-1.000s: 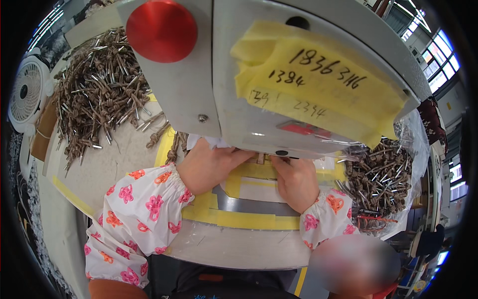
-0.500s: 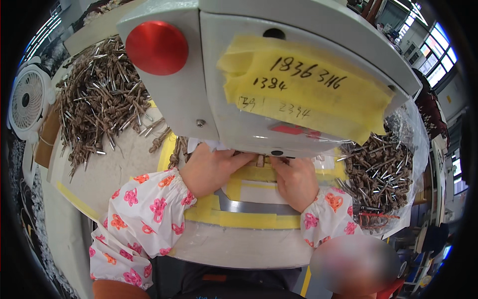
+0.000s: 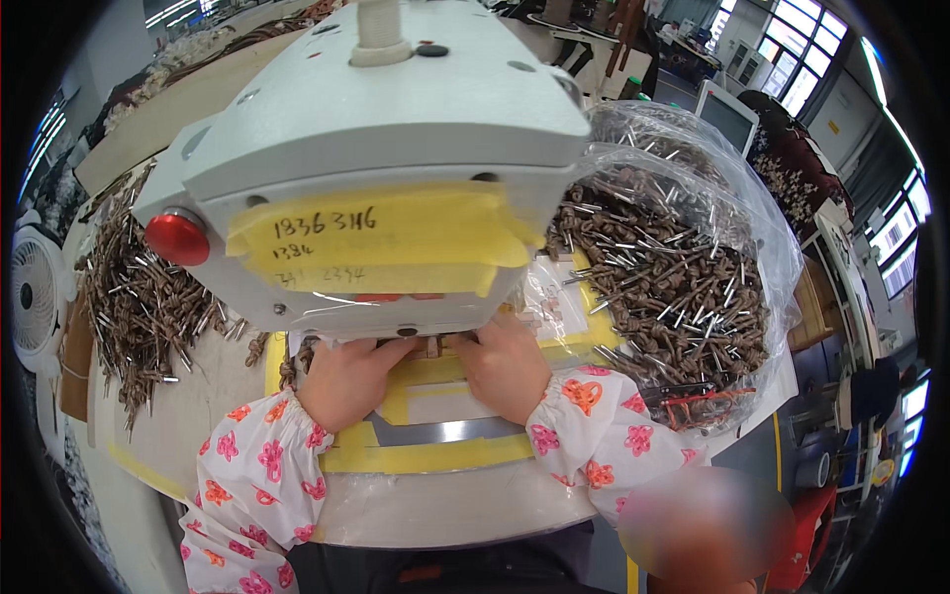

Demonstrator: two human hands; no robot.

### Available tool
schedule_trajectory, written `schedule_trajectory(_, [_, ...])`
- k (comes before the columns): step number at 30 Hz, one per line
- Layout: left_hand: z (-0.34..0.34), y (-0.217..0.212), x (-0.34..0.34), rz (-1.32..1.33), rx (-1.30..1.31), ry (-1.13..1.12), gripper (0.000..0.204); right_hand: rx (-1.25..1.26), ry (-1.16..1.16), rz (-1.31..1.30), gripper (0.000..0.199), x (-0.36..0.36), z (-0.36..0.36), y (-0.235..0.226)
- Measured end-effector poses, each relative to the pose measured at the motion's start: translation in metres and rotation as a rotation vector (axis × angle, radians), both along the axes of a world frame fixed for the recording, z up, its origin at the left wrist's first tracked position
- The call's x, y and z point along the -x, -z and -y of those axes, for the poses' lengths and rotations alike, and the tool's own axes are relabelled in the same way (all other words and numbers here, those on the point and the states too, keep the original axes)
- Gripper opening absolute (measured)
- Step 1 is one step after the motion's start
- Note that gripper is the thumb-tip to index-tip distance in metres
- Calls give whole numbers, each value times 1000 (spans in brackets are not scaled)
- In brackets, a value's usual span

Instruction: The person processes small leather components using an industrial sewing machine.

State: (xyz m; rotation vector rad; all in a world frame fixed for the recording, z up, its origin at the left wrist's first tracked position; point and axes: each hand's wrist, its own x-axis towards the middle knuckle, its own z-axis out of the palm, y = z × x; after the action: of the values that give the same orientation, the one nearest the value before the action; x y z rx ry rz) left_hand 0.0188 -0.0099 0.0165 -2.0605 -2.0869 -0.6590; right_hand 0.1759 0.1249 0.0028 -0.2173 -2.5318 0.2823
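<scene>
Both hands reach under the front of a pale grey machine head [image 3: 386,158], which looks like a sewing machine. My left hand [image 3: 344,382] has its fingers drawn together, with the index finger pointing inward. Facing it, my right hand [image 3: 509,370] bends its fingers toward the same spot. Between the fingertips is a small metal piece [image 3: 432,346] of the machine. The machine's lower edge hides the fingertips and whatever they pinch. Beside my left hand lie brown knotted cords [image 3: 288,372]. Yellow tape [image 3: 430,454] borders the metal plate below my hands.
Brown knotted cords with metal tips form a heap [image 3: 148,307] on the left and another pile [image 3: 673,297] in clear plastic on the right. A red knob [image 3: 178,238] juts from the machine. A white fan [image 3: 38,292] stands at the far left.
The view has shifted, showing more of the machine's top and the right pile. Both hands stay together under the machine's front edge, fingers in much the same pose.
</scene>
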Motion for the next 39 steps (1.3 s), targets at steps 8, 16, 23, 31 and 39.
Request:
schedule_trajectory(8, [1,2,-2,66,39,-41,35,-7,24,-24,24,4,1,5])
schedule_trajectory(16, [6,-8,-9,185,-51,7,36,102,46,-134,17,11,0,8])
schedule_trajectory(23, [58,-36,70,265,326,-178,32,58,-121,-279,15,8,15,13])
schedule_trajectory(31, [71,-19,81,424,245,-215,24,-337,354,15,15,-81,-55,-78])
schedule_trajectory(39, [-7,8,-5,81,-150,8,27,-706,653,353,13,-180,-128,-97])
